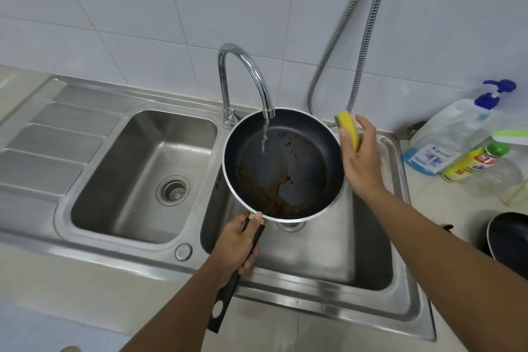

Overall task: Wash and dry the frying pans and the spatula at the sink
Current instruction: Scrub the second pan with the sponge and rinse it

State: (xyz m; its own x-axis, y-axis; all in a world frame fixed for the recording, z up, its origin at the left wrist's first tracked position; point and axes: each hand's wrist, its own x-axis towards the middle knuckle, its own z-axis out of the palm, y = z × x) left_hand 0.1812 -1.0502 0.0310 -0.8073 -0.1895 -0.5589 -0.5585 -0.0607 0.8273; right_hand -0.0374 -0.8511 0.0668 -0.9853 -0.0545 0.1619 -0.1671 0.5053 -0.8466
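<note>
My left hand (pixel 237 243) grips the black handle of a dark frying pan (pixel 303 157), holding it level over the right sink basin (pixel 328 260). Brown greasy residue covers the pan's near-left floor. Water runs from the chrome faucet (pixel 245 74) into the pan. My right hand (pixel 361 163) holds a yellow sponge (pixel 350 128) just beyond the pan's right rim. A second dark pan (pixel 511 240) lies on the counter at the right edge, partly cut off. No spatula shows.
The left basin (pixel 137 168) with its drain and a ribbed drainboard (pixel 48 146) lie to the left. Soap bottles (pixel 454 137) stand on the right counter. A metal hose (pixel 363 37) hangs on the tiled wall.
</note>
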